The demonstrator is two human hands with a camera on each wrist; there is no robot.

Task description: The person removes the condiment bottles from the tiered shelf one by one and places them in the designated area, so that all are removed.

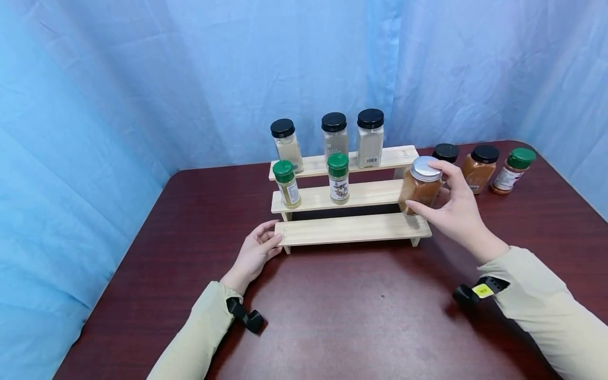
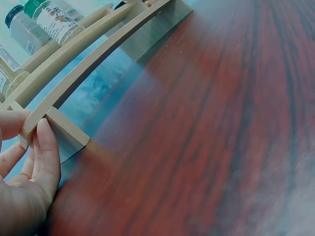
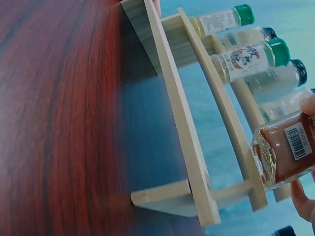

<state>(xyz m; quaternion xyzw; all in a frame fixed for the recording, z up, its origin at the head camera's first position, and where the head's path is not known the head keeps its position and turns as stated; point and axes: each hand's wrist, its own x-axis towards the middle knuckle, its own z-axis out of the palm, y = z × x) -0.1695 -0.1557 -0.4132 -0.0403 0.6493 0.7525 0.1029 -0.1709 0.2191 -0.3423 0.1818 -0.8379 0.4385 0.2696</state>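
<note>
- Left hand (image 1: 255,249) is pinching the pale wooden three-tier rack (image 1: 347,230), lowest tier's left end.
- Right hand (image 1: 458,212), thumb and fingers spread, is gripping the silver-lidded brown-filled glass jar (image 1: 420,191) near the middle tier's right end.
- Levelling jar, bracing rack: best handling.

Blue curtain (image 1: 285,63) behind, at both sides; dark-red wood-grain table (image 1: 342,301), glossy.

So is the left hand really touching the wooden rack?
Touching. The left wrist view plainly shows the left hand pinching one end of the wooden rack's lowest shelf between its fingers.
</note>
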